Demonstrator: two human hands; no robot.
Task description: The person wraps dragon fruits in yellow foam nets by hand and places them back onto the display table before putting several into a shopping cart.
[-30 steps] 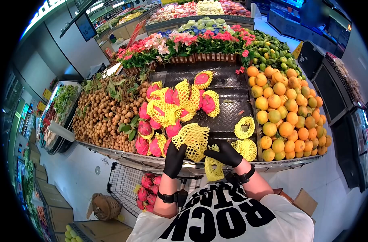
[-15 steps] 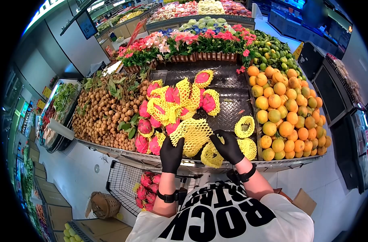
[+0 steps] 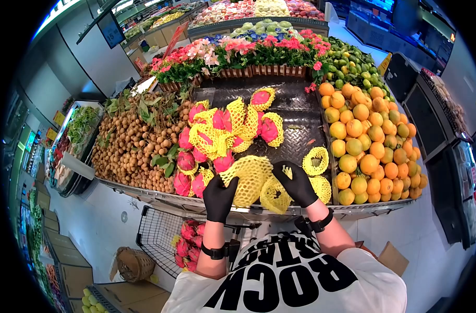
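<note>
— Between the two grips, what is held?
— One yellow foam net sleeve (image 3: 251,177), stretched wide, its mesh open like a honeycomb, low over the front edge of the worktop (image 3: 295,148).
— And the hands?
— Both black-gloved. Left hand (image 3: 218,197) pinches the sleeve's near left edge, fingers up. Right hand (image 3: 296,182) is closed on its right side, wrist bent inward, with a second crumpled net (image 3: 275,196) just below it.
— Beyond the grips?
— Netted dragon fruit (image 3: 217,133), then oranges (image 3: 371,148) to the right.

Supermarket produce section: heaped oranges (image 3: 371,151), longans (image 3: 131,146), shopping cart (image 3: 159,237).
</note>
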